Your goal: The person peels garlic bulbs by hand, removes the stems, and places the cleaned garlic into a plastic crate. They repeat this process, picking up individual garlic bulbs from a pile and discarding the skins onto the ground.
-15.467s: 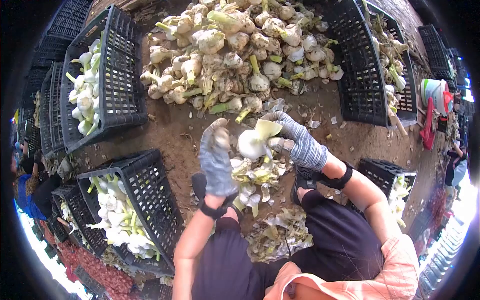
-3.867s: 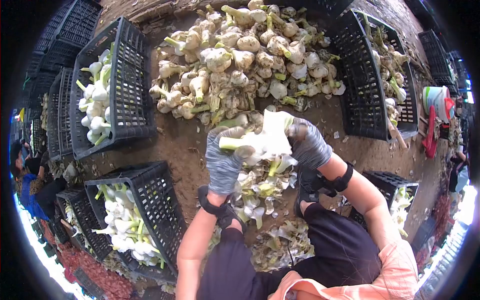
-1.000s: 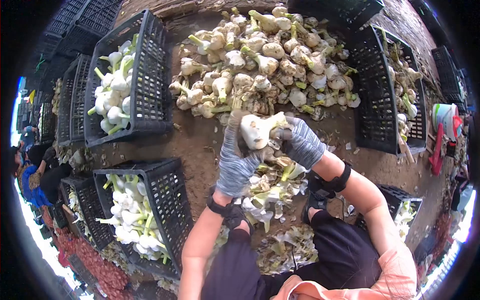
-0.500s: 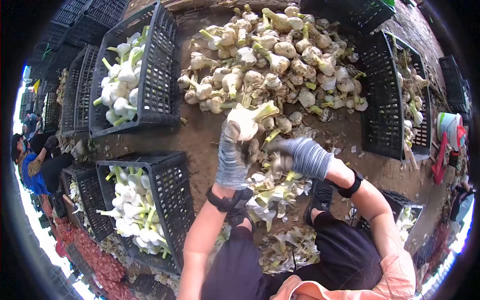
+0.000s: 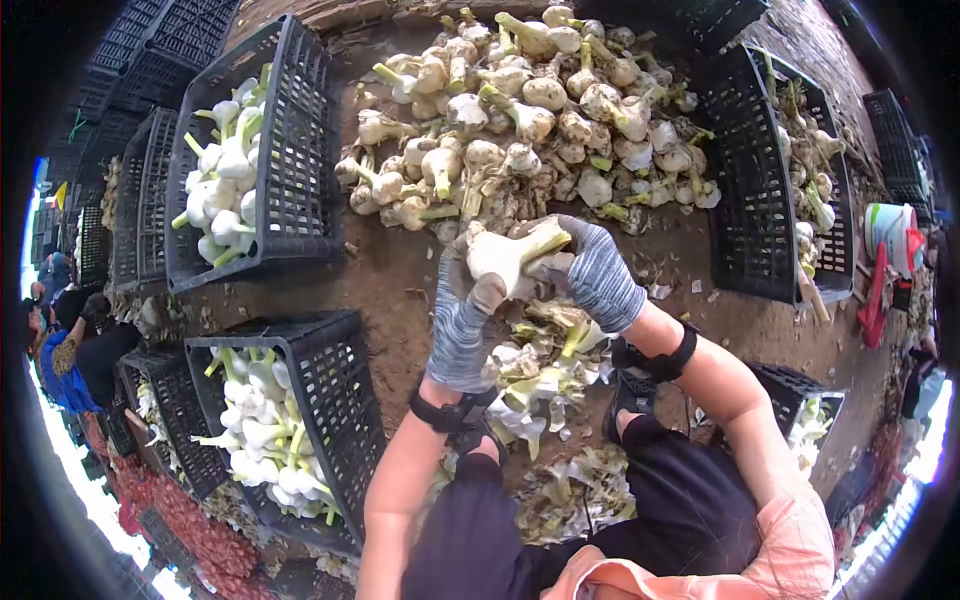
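Note:
A white garlic bulb (image 5: 497, 256) with a cut green-yellow stem is held up in front of me. Gloved in grey knit, my left hand (image 5: 466, 315) wraps round the bulb from the left, thumb on its near side. My right hand (image 5: 592, 270), in a matching glove, closes its fingers on the stem end. Just beyond both hands lies a large heap of soil-stained garlic bulbs (image 5: 530, 120). Below them, peeled garlic skins (image 5: 540, 385) are scattered between my feet.
Black crates of clean white garlic stand at my left, a far one (image 5: 300, 160) and a nearer one (image 5: 335, 400). Another crate (image 5: 755, 190) with dirtier garlic is at right, beside a white bucket (image 5: 888, 235). Far left, another person (image 5: 75, 340) sits near crates and red net sacks (image 5: 185, 510).
My right hand has moved left and up from below the heap and now grips the garlic's stem. The left hand still holds the bulb. The view has shifted slightly.

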{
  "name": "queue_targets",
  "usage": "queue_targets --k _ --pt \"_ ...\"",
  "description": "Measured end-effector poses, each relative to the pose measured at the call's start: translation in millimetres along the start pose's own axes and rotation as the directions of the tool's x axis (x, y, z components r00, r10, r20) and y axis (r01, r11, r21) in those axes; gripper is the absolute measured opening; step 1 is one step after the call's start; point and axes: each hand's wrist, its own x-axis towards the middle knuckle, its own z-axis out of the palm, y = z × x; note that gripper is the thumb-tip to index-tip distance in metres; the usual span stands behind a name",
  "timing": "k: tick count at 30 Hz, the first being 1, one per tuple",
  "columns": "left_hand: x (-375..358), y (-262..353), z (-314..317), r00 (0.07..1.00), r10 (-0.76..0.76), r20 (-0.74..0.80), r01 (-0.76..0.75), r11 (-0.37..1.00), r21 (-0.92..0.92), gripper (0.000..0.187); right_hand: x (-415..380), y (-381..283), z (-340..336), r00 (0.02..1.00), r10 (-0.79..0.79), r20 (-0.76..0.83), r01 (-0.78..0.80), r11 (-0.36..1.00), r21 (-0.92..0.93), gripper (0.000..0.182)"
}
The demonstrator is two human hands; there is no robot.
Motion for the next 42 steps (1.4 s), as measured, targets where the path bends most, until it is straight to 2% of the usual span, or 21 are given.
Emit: queue_targets --k 4,6,7,10,12,14,15,16,19,21,22,24,27,28,31,32,35,37,38,40,42 --pt "-0.2 -4.1 -1.0 0.996 -0.072 0.046 0.070 0.996 0.060 0.046 -5.5 -10.1 -4.2 0.999 0.044 0.022 -0.043 0.998 -0.035 0.028" --pt "6.2 -7.9 0.4 0.973 -0.199 -0.113 0.181 0.972 -0.151 0.050 -8.0 -4.1 -5.3 0.987 -0.141 0.075 0.156 0.949 -0.274 0.026" --pt "9.1 -3.1 -4.4 0.923 -0.331 -0.198 0.336 0.942 -0.008 0.058 -8.6 2.3 -5.6 0.946 -0.315 0.082 0.321 0.864 -0.388 0.025" --pt "24.1 -8.7 -20.0 0.788 -0.579 -0.209 0.569 0.815 -0.113 0.068 -13.4 1.7 -14.1 0.906 -0.351 0.236 0.421 0.810 -0.409 0.027" --pt "22.6 -11.7 -32.4 0.747 -0.658 -0.092 0.648 0.752 -0.118 0.071 -16.3 -0.4 -15.5 0.961 -0.127 0.246 0.194 0.944 -0.268 0.023" --pt "21.0 -11.3 -33.4 0.869 -0.484 -0.103 0.494 0.862 0.114 0.066 -13.7 3.6 -18.3 0.977 0.155 0.146 -0.130 0.978 -0.166 0.022" --pt "13.4 -7.7 -23.9 0.996 -0.017 -0.090 0.061 0.852 0.520 0.054 -13.0 4.5 -20.2 0.974 0.193 0.120 -0.182 0.978 -0.099 0.023" --pt "10.7 -13.7 -27.9 0.968 0.227 -0.106 -0.123 0.801 0.586 0.037 -13.4 8.4 -20.8 0.974 0.192 0.117 -0.181 0.978 -0.101 0.023" --pt "-8.0 0.2 -2.0 0.940 0.342 -0.009 -0.308 0.856 0.416 0.030 -16.1 30.6 -17.3 0.994 -0.104 -0.030 0.093 0.960 -0.265 0.027" --pt "-7.5 4.6 10.4 0.825 0.459 0.331 -0.502 0.326 0.801 0.029 -22.5 23.6 -12.7 0.978 -0.207 -0.022 0.193 0.941 -0.276 0.026" --pt "-4.7 2.1 6.5 0.825 0.457 0.331 -0.502 0.326 0.801 0.029 -24.1 16.2 -9.9 0.951 -0.308 -0.010 0.292 0.912 -0.287 0.025" --pt "1.5 -3.3 -5.3 0.967 0.224 0.123 -0.240 0.624 0.744 0.030 -24.1 7.4 -11.9 0.901 -0.433 0.020 0.405 0.824 -0.397 0.024" --pt "-0.9 3.5 -10.6 0.972 0.180 0.151 -0.234 0.693 0.682 0.024 -18.1 9.9 -28.8 0.988 0.150 -0.037 -0.143 0.978 0.154 0.017" --pt "-3.7 7.5 -9.1 0.974 0.134 0.180 -0.217 0.766 0.605 0.023 -6.4 20.4 -39.8 0.999 -0.035 -0.010 0.036 0.995 0.097 0.016" --pt "-4.6 14.5 -8.1 0.986 0.007 0.165 -0.087 0.870 0.486 0.024 -8.8 33.1 -54.7 0.978 0.202 0.053 -0.197 0.977 -0.086 0.017" --pt "-3.5 16.1 -9.3 0.982 -0.003 0.189 -0.092 0.867 0.489 0.024 -10.7 63.4 -55.8 0.989 0.117 0.094 -0.079 0.938 -0.339 0.018" --pt "-12.0 12.6 -16.6 0.978 -0.089 0.190 0.050 0.978 0.203 0.027 -27.0 56.3 -60.5 0.988 0.155 -0.007 -0.143 0.891 -0.430 0.021" --pt "-14.5 12.3 -16.4 0.985 -0.065 0.159 0.073 0.996 -0.048 0.033 -29.1 61.8 -72.0 0.890 0.298 0.346 0.082 0.640 -0.764 0.040" --pt "-13.1 12.1 -18.2 0.985 -0.062 0.160 0.070 0.996 -0.047 0.033 -39.1 62.4 -74.1 0.767 0.299 0.568 0.239 0.688 -0.685 0.038" --pt "-8.8 9.4 -22.5 0.999 -0.034 0.027 0.024 0.951 0.309 0.035 -51.7 35.4 -63.2 0.718 0.354 0.599 0.302 0.617 -0.727 0.032" --pt "-8.4 8.5 -18.8 0.999 -0.052 0.013 0.045 0.938 0.344 0.033 -43.0 10.4 -59.5 0.824 0.212 0.526 0.268 0.671 -0.691 0.032"
